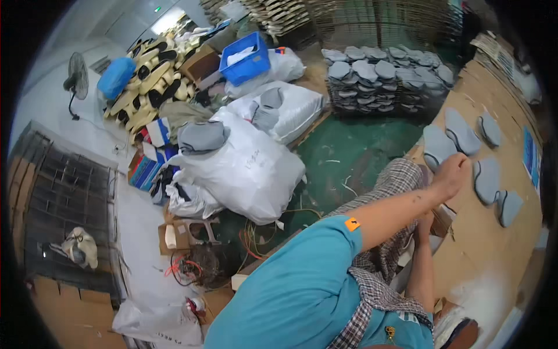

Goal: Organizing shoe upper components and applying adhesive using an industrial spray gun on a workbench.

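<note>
Several grey, rounded fabric pieces with dark edges, shaped like slipper toes, lie on a cardboard-covered table at the right. My left hand (452,178) is over the table's near edge, its fingers curled and pressed together. Close by its knuckles are one grey piece (439,145) on the left and another grey piece (486,179) on the right. Whether the fingers hold anything is hidden. Lower down, my right hand (425,225) is partly behind my left forearm, beside the plaid cloth over my lap, and its fingers cannot be made out.
Cardboard (471,244) covers the table. Beyond the green floor (349,151), a rack (363,107) carries stacks of similar grey pieces. Large white sacks (250,168), a blue crate (244,61) and a heap of pale and black sole-shaped pieces (154,78) fill the left. Loose cords (253,238) lie on the floor.
</note>
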### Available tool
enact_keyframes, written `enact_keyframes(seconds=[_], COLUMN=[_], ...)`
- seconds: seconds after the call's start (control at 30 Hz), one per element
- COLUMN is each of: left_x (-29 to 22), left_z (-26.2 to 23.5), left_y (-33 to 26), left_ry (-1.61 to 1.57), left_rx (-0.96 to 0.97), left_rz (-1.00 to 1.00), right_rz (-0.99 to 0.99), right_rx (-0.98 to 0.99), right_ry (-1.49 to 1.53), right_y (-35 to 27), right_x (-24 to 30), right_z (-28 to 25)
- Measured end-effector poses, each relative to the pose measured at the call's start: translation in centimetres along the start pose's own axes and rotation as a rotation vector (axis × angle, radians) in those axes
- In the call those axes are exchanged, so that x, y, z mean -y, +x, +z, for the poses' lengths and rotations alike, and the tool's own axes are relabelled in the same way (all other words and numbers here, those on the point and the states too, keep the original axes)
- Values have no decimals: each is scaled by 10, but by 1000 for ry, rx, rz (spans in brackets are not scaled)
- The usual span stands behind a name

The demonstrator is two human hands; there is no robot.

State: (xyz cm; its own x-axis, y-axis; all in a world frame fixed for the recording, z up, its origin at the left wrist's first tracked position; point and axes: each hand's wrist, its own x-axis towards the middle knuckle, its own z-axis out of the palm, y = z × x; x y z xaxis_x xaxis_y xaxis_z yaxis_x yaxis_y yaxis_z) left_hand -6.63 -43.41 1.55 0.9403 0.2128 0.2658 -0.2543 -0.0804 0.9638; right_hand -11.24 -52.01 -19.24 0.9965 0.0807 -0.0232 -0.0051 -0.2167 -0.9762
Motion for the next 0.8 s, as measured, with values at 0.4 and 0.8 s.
enact_keyframes(seconds=[0.4,0.8], left_x=[1,0], left_z=[-3,-2], left_y=[0,-1], left_ry=[-29,14], left_rx=[11,34], left_rz=[29,78], right_rz=[52,49], right_rx=[50,9], right_ry=[-28,16], right_y=[3,-2], right_x=[-2,16], right_z=[4,7])
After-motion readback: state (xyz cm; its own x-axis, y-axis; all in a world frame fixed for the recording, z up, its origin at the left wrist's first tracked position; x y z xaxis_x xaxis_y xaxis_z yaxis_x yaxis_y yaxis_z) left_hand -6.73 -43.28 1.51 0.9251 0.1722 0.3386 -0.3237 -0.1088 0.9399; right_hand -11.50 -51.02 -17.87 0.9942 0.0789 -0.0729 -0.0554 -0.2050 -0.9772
